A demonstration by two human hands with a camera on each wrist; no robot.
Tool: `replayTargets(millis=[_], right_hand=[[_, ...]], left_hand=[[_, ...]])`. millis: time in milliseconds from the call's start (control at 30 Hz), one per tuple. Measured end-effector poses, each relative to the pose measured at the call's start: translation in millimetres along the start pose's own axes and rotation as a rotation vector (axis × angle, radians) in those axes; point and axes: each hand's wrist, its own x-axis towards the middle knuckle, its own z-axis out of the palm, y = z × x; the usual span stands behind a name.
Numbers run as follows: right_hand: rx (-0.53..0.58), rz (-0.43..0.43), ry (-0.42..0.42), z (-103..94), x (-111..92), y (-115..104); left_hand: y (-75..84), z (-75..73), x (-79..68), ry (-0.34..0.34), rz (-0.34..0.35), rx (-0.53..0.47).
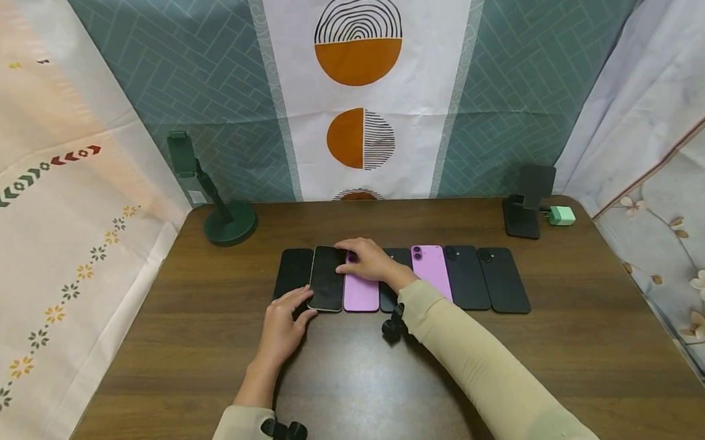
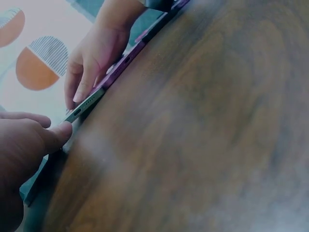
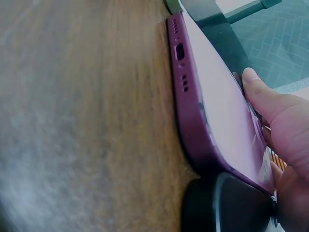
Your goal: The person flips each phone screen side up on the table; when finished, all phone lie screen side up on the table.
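A row of smartphones lies across the table. Second from the left is a black smartphone (image 1: 326,279) with its screen up and a pale frame. At its lower left corner, my left hand (image 1: 281,324) holds it, fingers along the left side and thumb (image 2: 61,134) at the bottom edge. Across from it, my right hand (image 1: 368,259) holds the upper right corner, with the thumb by the right side. Under the right hand lies a pink phone (image 1: 361,295), back up, its camera partly covered. A dark phone (image 1: 293,271) sits left of the held one.
Right of the hands lie another pink phone (image 1: 431,267) and dark phones (image 1: 468,277), backs up. A green phone stand (image 1: 231,224) stands at the back left. At the back right are a black stand (image 1: 522,220) and a mint charger plug (image 1: 561,216).
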Motion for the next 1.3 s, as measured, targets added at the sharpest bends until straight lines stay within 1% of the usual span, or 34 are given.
replayTargets(millis=[233, 400, 533, 733, 833, 900, 1033, 1167, 1300], right_hand=[[-0.038, 0.011, -0.028, -4.3, -1.6, -3.6], [-0.075, 0.002, -0.048, -4.7, -2.1, -3.4], [-0.082, -0.011, -0.056, -5.5, -2.3, -3.0], [-0.062, -0.016, -0.038, -6.4, -3.8, -2.1], [-0.039, -0.02, -0.012, -6.8, -6.0, -1.1], [-0.022, -0.022, 0.015, -7.6, -7.6, -0.3], [0.014, -0.002, 0.063, -11.7, -11.5, 1.5], [0.031, 0.015, 0.081, -18.9, -17.7, 4.3], [0.017, 0.01, 0.086, -26.4, -26.3, 10.2]], left_hand=[[2.0, -0.9, 2.4, -0.035, -0.032, 0.013], [1.6, -2.4, 2.9, -0.089, -0.033, 0.054], [0.9, -4.3, 3.8, -0.129, -0.036, 0.068], [5.6, -8.3, 7.6, -0.174, -0.052, 0.091], [10.2, -8.8, 9.6, -0.185, -0.062, 0.102], [13.2, -7.7, 11.0, -0.182, -0.06, 0.104], [19.2, -3.8, 14.1, -0.163, -0.043, 0.078], [24.8, 3.0, 17.7, -0.167, -0.02, 0.043], [30.1, 11.4, 20.9, -0.185, 0.0, 0.022]])
